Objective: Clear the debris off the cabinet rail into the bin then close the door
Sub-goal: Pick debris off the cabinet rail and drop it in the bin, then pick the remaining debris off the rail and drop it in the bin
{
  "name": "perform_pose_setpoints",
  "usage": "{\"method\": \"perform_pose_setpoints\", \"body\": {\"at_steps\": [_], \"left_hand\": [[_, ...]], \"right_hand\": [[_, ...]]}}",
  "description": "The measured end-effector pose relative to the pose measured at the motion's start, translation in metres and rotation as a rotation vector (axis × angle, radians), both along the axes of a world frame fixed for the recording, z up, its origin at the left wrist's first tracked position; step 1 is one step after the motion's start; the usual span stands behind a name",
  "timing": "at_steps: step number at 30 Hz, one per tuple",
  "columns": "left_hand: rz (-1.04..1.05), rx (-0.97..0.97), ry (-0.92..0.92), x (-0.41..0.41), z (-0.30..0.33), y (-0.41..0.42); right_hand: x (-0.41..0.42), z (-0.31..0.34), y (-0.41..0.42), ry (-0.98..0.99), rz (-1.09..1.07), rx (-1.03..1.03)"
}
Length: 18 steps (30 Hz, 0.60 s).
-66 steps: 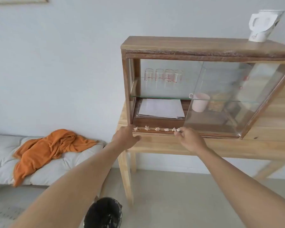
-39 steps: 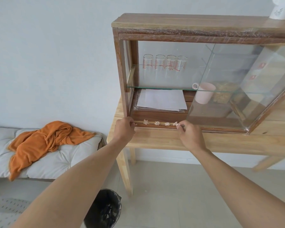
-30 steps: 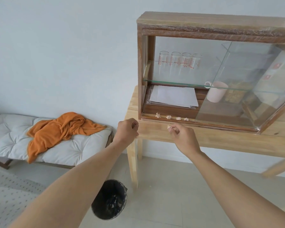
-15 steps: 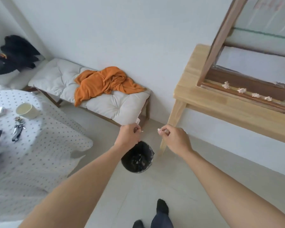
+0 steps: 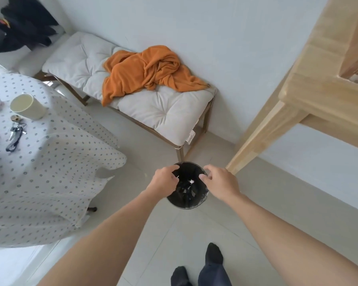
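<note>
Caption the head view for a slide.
Both hands, left and right, open over the black bin, dropping debris.

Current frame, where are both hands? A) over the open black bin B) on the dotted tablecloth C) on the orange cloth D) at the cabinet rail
A: the left hand and right hand sit either side of the black bin mouth, fingers loosened, with a white scrap showing between them over the bin's dark inside.

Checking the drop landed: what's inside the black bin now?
Inside the black bin: pale scraps, one bright white. Both hands cover its near rim, hiding those edges.
</note>
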<state>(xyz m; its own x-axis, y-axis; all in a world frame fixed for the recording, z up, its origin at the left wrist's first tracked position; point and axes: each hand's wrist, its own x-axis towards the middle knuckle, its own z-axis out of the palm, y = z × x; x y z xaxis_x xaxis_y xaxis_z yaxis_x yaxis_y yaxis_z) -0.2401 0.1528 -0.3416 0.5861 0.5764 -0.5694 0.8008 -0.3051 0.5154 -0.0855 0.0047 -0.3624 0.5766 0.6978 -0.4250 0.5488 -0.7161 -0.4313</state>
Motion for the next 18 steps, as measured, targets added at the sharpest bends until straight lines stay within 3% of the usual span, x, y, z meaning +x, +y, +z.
{"method": "perform_pose_setpoints", "body": {"at_steps": [7, 18], "left_hand": [[-0.022, 0.07, -0.124, 0.011, 0.064, 0.0], [-0.234, 0.272, -0.493, 0.073, 0.271, -0.05]], "right_hand": [[0.013, 0.069, -0.028, -0.051, -0.104, 0.075], [0.03, 0.276, -0.111, -0.248, -0.365, 0.353]]}}
